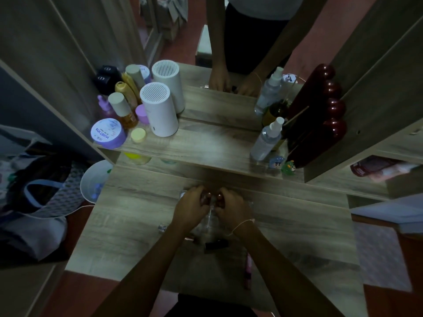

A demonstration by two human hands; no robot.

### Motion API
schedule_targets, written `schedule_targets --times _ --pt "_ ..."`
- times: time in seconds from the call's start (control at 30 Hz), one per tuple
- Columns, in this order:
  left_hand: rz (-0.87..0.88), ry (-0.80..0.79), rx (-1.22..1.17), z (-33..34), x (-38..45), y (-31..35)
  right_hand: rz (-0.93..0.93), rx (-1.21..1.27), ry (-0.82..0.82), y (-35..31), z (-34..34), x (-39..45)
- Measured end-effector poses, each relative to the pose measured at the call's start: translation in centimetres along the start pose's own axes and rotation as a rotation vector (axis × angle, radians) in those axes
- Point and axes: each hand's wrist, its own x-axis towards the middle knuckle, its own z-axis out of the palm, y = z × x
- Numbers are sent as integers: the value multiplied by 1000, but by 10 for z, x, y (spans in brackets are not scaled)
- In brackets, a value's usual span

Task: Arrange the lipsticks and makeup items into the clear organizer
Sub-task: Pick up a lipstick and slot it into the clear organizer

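While both hands, left hand [191,205] and right hand [230,208], clutch the clear organizer [209,223] mid-table, a black lipstick [216,244] lies crosswise just nearside, closer to the right.

Dim, soft and slightly blurred, with wide-angle bending at the edges and deep shadow over the foreground.
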Motion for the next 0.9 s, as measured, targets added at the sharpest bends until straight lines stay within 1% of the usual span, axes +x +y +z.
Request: schedule_targets --times 0.13,0.33,0.43,0.57,0.67,0.83,0.9 --pt "17 22 6 -3 -4 0 -14 0 -6 0 0 -3" --pt "105 91 5 -7 -14 -1 -46 60 33 -1 0 -8" --pt "117 102 -19 -12 -24 -5 -65 106 70 2 -1 -14" --pt "189 206 -20 -21 -46 -15 -94 159 188 4 -4 -33" --pt "189 222 1 -30 -66 -27 -105 177 286 7 -7 -53" --pt "173 189 -11 -37 -99 -45 43 193 385 5 -7 -86" --pt "172 170 -3 -38 -109 -52 93 248 407 4 -3 -102"
